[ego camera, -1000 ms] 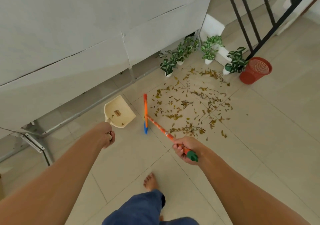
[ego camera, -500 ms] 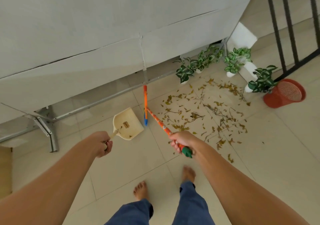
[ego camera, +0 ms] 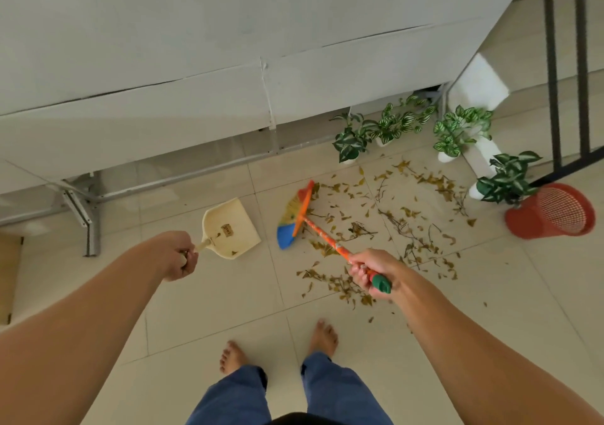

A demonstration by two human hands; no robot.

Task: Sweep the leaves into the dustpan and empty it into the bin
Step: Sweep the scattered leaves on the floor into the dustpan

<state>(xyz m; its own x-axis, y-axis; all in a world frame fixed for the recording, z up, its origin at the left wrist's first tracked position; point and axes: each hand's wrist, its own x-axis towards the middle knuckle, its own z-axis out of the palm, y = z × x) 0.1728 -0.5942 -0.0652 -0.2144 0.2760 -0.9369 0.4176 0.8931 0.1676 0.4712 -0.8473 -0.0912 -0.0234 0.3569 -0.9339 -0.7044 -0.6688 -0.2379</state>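
Note:
My left hand [ego camera: 178, 256] grips the handle of a cream dustpan [ego camera: 230, 228], which is held over the tiled floor with a few leaf bits in it. My right hand [ego camera: 367, 271] grips the orange handle of a small broom [ego camera: 295, 217] just above its green end cap. The broom's yellow and blue bristles point left, between the dustpan and the leaves. Dry brown leaves [ego camera: 392, 228] lie scattered over the tiles to the right of the broom and in front of my right hand. A red mesh bin [ego camera: 552, 212] lies tipped on its side at the far right.
Several potted plants [ego camera: 389, 127] in white pots line the wall behind the leaves. A grey panel on a metal frame [ego camera: 85, 209] runs along the left. Black railing bars [ego camera: 565, 65] stand at the upper right. My bare feet [ego camera: 322, 336] stand on the tiles below.
The broom head has swung from edge-on to a tilt, bristles now showing toward the dustpan. I have stepped forward, so both feet show and the leaves lie closer to me.

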